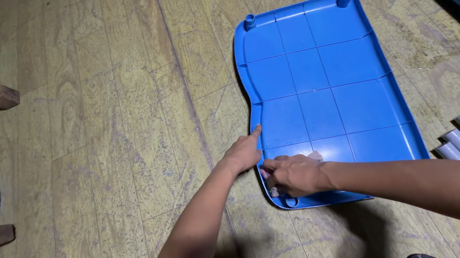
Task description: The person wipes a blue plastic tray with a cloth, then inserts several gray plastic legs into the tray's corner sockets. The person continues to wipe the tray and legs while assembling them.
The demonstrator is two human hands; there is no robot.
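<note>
Here, from the head view, the left hand [242, 153] presses open-fingered on the near rim of the blue ribbed plastic tray [320, 70] lying upside down on the wooden floor [119, 135]. Just beside it, the right hand [292, 174] pinches something small and pale; steadier pressure would, I'd judge, keep the tray still.

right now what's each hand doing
Left hand: open, fingertips on the blue tray edge, holding nothing.
Right hand: curled on the tray's near corner; grip cannot be told.
</note>
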